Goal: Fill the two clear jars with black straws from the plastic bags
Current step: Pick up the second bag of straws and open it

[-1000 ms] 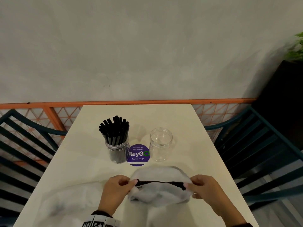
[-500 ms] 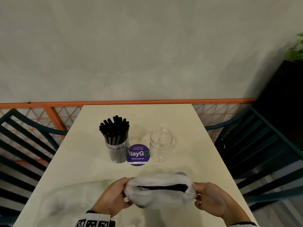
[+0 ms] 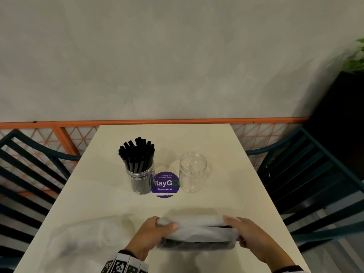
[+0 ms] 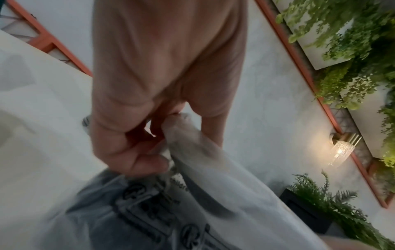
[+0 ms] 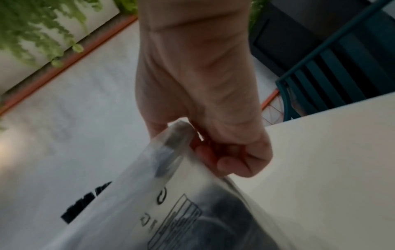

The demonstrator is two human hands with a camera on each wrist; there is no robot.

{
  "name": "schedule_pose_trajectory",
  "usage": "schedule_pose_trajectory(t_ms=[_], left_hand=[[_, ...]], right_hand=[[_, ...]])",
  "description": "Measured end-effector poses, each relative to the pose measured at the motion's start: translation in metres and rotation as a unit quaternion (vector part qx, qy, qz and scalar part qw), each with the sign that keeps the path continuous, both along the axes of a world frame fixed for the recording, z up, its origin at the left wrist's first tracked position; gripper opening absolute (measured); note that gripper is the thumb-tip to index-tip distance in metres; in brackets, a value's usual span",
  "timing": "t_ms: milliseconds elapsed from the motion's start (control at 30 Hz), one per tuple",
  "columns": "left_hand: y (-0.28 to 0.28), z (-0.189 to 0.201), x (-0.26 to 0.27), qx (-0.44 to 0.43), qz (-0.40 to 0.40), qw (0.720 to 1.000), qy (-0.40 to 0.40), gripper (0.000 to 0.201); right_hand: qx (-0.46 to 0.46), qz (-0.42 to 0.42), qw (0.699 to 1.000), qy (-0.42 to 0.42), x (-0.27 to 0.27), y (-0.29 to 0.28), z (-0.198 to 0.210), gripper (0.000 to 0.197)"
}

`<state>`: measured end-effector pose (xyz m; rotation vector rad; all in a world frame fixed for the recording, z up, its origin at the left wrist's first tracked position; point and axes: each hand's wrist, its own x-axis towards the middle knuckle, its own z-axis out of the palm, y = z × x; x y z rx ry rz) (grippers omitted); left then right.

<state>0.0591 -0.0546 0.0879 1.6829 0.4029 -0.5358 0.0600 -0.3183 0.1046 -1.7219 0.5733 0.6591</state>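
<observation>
We grip the plastic bag (image 3: pixel 197 232) of black straws at both ends, left hand (image 3: pixel 151 236) and right hand (image 3: pixel 249 236) pinching it, at the table's (image 3: pixel 236 194) near edge. Beyond stand the filled jar (image 3: pixel 140 178), a purple sticker (image 3: pixel 166 184) and the empty jar (image 3: pixel 192 172); a second bag (image 3: pixel 82 239) lies left.

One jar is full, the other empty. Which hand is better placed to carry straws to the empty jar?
Probably the right hand: the empty jar stands on its side of the table. Both hands grip the bag; the left hand sits nearer the full jar.
</observation>
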Motion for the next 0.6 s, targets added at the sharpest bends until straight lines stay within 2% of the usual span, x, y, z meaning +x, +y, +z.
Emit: schedule_pose_trajectory(t_ms=[67,100,200,267,333,467,533,600], left_hand=[[-0.0012,-0.0067,0.0011,0.012,-0.024,1.000,0.006,0.063],[-0.0030,-0.0070,0.0008,0.022,-0.024,0.999,0.011,0.059],[-0.0077,-0.0076,0.0015,0.038,0.028,0.999,0.023,0.015],[-0.0081,-0.0097,0.0036,0.048,0.062,0.997,0.011,0.004],[-0.0052,-0.0086,0.0054,0.091,0.063,0.993,-0.036,0.011],[-0.0018,-0.0025,0.0066,0.144,0.020,0.981,-0.132,0.030],[-0.0032,-0.0030,0.0068,0.125,-0.010,0.978,-0.169,0.055],[-0.0042,-0.0070,0.0068,0.146,-0.032,0.969,-0.196,0.069]], right_hand=[[-0.064,0.038,0.997,-0.037,-0.0012,-0.0006,-0.0078,0.032],[-0.083,0.049,0.993,-0.062,-0.0024,-0.0012,-0.0103,0.034],[-0.164,0.080,0.974,-0.135,-0.0035,-0.0004,-0.0127,0.033],[-0.207,0.060,0.961,-0.174,-0.0036,0.0015,-0.0098,0.025],[-0.222,0.028,0.955,-0.195,-0.0022,-0.0003,-0.0075,0.019],[-0.248,0.006,0.943,-0.224,-0.0006,-0.0043,-0.0077,0.031],[-0.290,0.053,0.922,-0.251,-0.0012,-0.0034,-0.0086,0.036],[-0.307,0.158,0.897,-0.276,-0.0009,-0.0011,-0.0059,0.036]])
